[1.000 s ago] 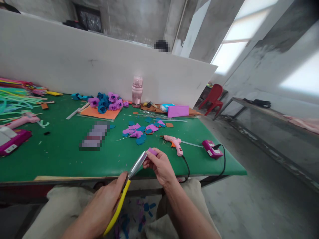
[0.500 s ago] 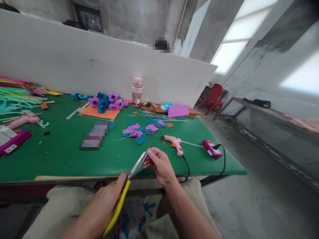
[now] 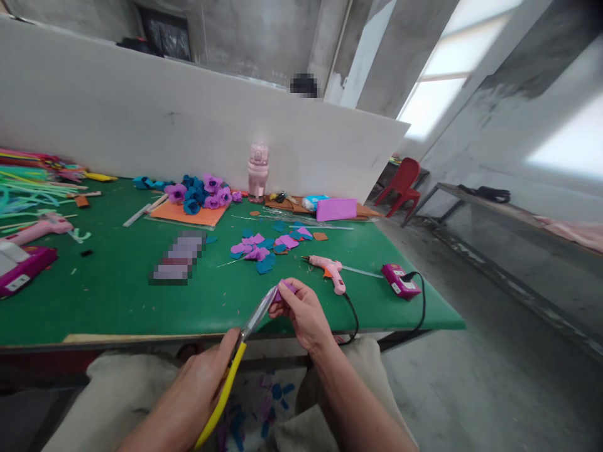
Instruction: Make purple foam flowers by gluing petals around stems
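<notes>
My left hand (image 3: pixel 211 370) is closed round the yellow-handled scissors (image 3: pixel 258 316), whose blades point up and to the right. In the fingers of my right hand (image 3: pixel 301 311) is a small purple piece (image 3: pixel 287 288), pinched above the table's front edge. The blade tips meet this piece at its left side; my fingers hide part of it. Just beyond lie purple petals (image 3: pixel 257 252) and blue petals (image 3: pixel 266 263) in a loose scatter. To the right of my right hand a pink glue gun (image 3: pixel 330 269) rests on the green tabletop (image 3: pixel 188 307).
Purple and blue flowers (image 3: pixel 211 198) lie on an orange sheet (image 3: pixel 188 215). A pink bottle (image 3: pixel 257 172) stands against the white partition (image 3: pixel 198 119). A corded power strip (image 3: pixel 400 281) sits at right, a second glue gun (image 3: pixel 42 228) at left. Scraps (image 3: pixel 273 402) litter the floor.
The scissor blades have closed a little further on the purple piece. Both hands stay in nearly the same place; the whole view has shifted very slightly.
</notes>
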`<state>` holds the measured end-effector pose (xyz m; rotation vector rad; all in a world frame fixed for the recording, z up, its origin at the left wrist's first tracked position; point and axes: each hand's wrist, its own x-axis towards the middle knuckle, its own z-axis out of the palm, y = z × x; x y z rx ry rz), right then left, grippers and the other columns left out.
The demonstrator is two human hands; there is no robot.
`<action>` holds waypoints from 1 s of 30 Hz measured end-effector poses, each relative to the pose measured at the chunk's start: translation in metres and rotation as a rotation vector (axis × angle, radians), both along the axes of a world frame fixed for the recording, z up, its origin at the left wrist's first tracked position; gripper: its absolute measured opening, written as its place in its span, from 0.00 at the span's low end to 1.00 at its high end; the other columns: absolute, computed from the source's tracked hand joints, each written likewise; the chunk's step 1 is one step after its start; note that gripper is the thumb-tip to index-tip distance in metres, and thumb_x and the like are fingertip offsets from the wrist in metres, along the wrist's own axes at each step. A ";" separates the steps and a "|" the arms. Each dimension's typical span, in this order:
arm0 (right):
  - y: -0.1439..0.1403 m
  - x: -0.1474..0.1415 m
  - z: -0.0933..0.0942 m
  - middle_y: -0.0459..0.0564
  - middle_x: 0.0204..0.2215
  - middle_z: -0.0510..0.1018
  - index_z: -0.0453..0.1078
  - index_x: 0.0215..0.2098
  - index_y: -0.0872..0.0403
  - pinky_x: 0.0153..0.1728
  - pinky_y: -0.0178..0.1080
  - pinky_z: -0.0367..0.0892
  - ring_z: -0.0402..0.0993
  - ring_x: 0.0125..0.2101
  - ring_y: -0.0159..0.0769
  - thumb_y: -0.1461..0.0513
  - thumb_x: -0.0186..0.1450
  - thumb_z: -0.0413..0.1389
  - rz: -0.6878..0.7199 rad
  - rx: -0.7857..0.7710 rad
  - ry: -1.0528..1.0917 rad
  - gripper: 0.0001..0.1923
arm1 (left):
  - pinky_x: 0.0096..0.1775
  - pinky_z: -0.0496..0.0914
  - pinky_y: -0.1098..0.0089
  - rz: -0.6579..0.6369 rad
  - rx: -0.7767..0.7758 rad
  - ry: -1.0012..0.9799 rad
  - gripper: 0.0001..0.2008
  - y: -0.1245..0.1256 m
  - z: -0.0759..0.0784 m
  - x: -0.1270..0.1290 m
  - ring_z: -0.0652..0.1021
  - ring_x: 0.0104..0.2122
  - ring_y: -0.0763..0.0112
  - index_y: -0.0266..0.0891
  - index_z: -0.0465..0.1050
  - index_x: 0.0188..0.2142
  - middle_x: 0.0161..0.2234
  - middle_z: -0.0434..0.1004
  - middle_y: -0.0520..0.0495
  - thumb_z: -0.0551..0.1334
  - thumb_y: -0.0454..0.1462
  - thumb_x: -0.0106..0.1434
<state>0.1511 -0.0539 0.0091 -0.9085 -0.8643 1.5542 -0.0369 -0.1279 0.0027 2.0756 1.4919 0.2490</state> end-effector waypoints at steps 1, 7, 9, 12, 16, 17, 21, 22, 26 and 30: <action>0.000 0.000 0.000 0.43 0.16 0.75 0.66 0.27 0.56 0.20 0.29 0.69 0.70 0.16 0.27 0.52 0.53 0.63 0.000 0.001 -0.001 0.17 | 0.35 0.67 0.72 -0.012 -0.002 -0.002 0.24 0.000 0.001 0.000 0.77 0.34 0.66 0.42 0.53 0.56 0.35 0.77 0.47 0.46 0.33 0.58; -0.001 0.000 0.000 0.43 0.17 0.75 0.66 0.27 0.56 0.20 0.30 0.69 0.70 0.16 0.27 0.53 0.53 0.63 -0.012 0.006 -0.020 0.16 | 0.36 0.67 0.71 -0.047 -0.032 -0.012 0.25 0.000 0.004 -0.001 0.77 0.36 0.64 0.43 0.52 0.56 0.36 0.78 0.46 0.46 0.32 0.59; -0.001 0.000 0.000 0.43 0.16 0.74 0.66 0.27 0.56 0.19 0.30 0.68 0.70 0.16 0.27 0.52 0.53 0.63 -0.017 0.010 -0.032 0.16 | 0.37 0.67 0.70 -0.044 -0.041 -0.020 0.25 0.001 0.004 -0.001 0.77 0.37 0.64 0.43 0.53 0.56 0.37 0.78 0.45 0.46 0.32 0.59; -0.001 -0.001 0.000 0.43 0.15 0.74 0.67 0.26 0.56 0.19 0.30 0.68 0.69 0.15 0.27 0.52 0.53 0.62 -0.023 0.017 -0.051 0.16 | 0.40 0.68 0.70 -0.024 -0.040 -0.028 0.25 0.001 0.004 0.000 0.77 0.40 0.64 0.44 0.53 0.57 0.42 0.77 0.43 0.48 0.33 0.58; -0.001 -0.001 0.001 0.42 0.15 0.72 0.68 0.25 0.55 0.18 0.31 0.67 0.68 0.15 0.27 0.52 0.54 0.62 -0.044 0.030 -0.085 0.15 | 0.43 0.68 0.70 0.007 0.000 0.004 0.27 0.001 0.003 0.000 0.75 0.45 0.63 0.45 0.53 0.58 0.48 0.74 0.42 0.48 0.32 0.58; -0.001 -0.001 0.001 0.41 0.15 0.72 0.68 0.25 0.55 0.18 0.31 0.66 0.67 0.15 0.28 0.52 0.54 0.61 -0.049 0.033 -0.091 0.15 | 0.43 0.68 0.70 0.004 0.005 0.012 0.27 0.001 0.003 0.000 0.76 0.45 0.63 0.45 0.53 0.58 0.48 0.74 0.42 0.48 0.31 0.58; -0.001 -0.001 0.002 0.41 0.15 0.72 0.68 0.25 0.54 0.17 0.31 0.65 0.67 0.15 0.28 0.53 0.55 0.61 -0.043 0.045 -0.102 0.14 | 0.42 0.69 0.69 0.004 0.008 0.027 0.27 0.001 0.002 0.000 0.76 0.44 0.63 0.44 0.53 0.58 0.47 0.75 0.42 0.48 0.31 0.57; -0.002 -0.001 0.002 0.41 0.15 0.72 0.68 0.25 0.54 0.17 0.31 0.65 0.66 0.14 0.28 0.53 0.55 0.60 -0.041 0.046 -0.102 0.14 | 0.42 0.69 0.69 0.006 0.005 0.030 0.28 0.001 0.003 0.001 0.76 0.44 0.63 0.43 0.53 0.58 0.47 0.75 0.41 0.48 0.30 0.57; -0.003 -0.002 0.003 0.42 0.14 0.71 0.68 0.25 0.55 0.18 0.31 0.65 0.66 0.14 0.28 0.52 0.55 0.60 -0.030 0.053 -0.097 0.14 | 0.42 0.69 0.67 0.001 -0.030 0.042 0.28 0.002 0.006 0.003 0.76 0.45 0.61 0.42 0.50 0.59 0.48 0.74 0.40 0.47 0.29 0.58; -0.004 -0.002 0.002 0.42 0.14 0.71 0.68 0.25 0.55 0.18 0.31 0.65 0.67 0.15 0.28 0.52 0.56 0.60 -0.019 0.057 -0.095 0.14 | 0.43 0.68 0.66 0.007 -0.035 0.040 0.28 0.004 0.007 0.004 0.75 0.46 0.60 0.42 0.50 0.58 0.49 0.73 0.39 0.47 0.30 0.58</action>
